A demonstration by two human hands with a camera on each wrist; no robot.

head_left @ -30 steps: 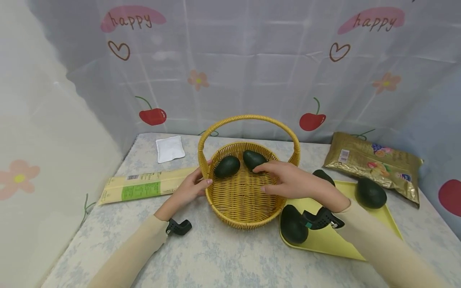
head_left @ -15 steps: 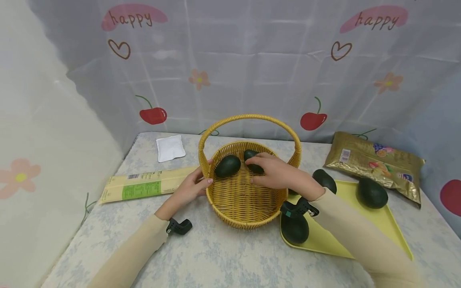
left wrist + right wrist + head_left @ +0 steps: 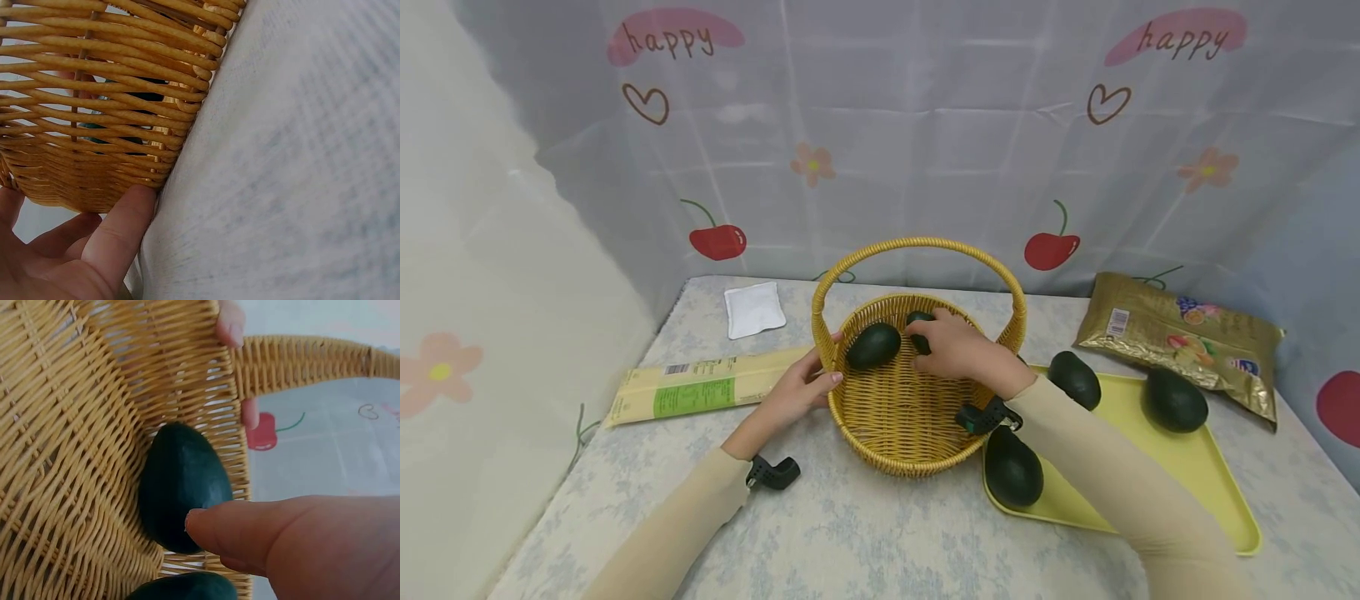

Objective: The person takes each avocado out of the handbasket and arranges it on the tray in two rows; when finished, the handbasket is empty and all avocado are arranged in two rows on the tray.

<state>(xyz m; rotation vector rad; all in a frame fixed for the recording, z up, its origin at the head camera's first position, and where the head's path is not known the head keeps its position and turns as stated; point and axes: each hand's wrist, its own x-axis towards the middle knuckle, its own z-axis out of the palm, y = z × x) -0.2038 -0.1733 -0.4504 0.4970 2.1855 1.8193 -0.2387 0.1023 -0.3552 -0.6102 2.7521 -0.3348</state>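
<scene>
A woven yellow basket (image 3: 917, 467) with a hoop handle stands mid-table. Two dark green avocados lie at its back: one (image 3: 873, 346) on the left, the other (image 3: 917, 317) mostly hidden under my right hand (image 3: 951, 346), whose fingers curl over it. The right wrist view shows the left avocado (image 3: 181, 487) against the basket wall (image 3: 75, 425), my thumb (image 3: 281, 531) beside it, and the covered avocado (image 3: 181, 587) at the bottom edge. My left hand (image 3: 797, 392) grips the basket's left rim, its fingertips (image 3: 230, 325) hooked over the edge and a finger (image 3: 119, 231) at the wall (image 3: 94, 94).
A yellow tray (image 3: 1187, 467) to the right carries three more avocados (image 3: 1013, 467), (image 3: 1075, 379), (image 3: 1176, 400). Behind it lies a gold snack bag (image 3: 1180, 337). Left of the basket are a long pale pasta pack (image 3: 700, 387) and a white pad (image 3: 754, 310). A printed curtain closes the back.
My right hand has slid forward and left into the basket, from fingertips touching the right avocado to covering it. The left hand and basket have stayed put.
</scene>
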